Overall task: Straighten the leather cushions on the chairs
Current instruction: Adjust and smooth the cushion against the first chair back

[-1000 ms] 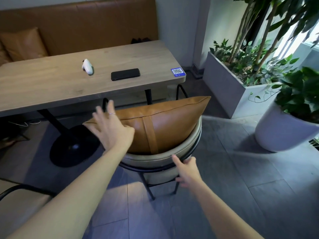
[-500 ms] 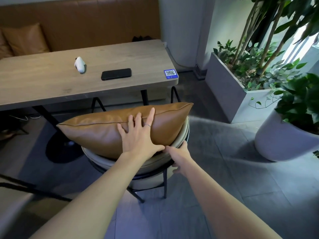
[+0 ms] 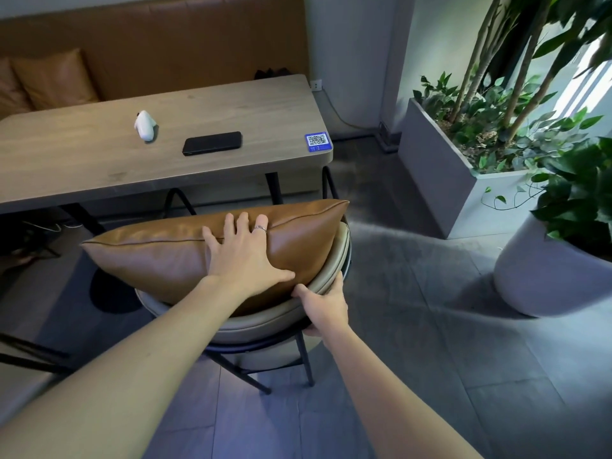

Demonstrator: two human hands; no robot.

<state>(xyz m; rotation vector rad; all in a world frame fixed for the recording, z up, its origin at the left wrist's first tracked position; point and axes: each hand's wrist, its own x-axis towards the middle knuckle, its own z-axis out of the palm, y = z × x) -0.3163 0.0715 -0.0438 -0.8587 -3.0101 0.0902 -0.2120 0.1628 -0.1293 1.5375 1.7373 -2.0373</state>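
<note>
Left grip [image 3: 246, 256] lies flat and spread on the tan leather cushion [image 3: 159, 260], which sits skewed atop the grey round-backed chair [image 3: 265, 323]. Right grip [image 3: 326, 308] clasps the chair's backrest rim. Best: brace chair, press and slide cushion square.

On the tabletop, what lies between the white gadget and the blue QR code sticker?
In the head view, a black phone lies flat between the white gadget and the QR sticker, touching neither.
</note>
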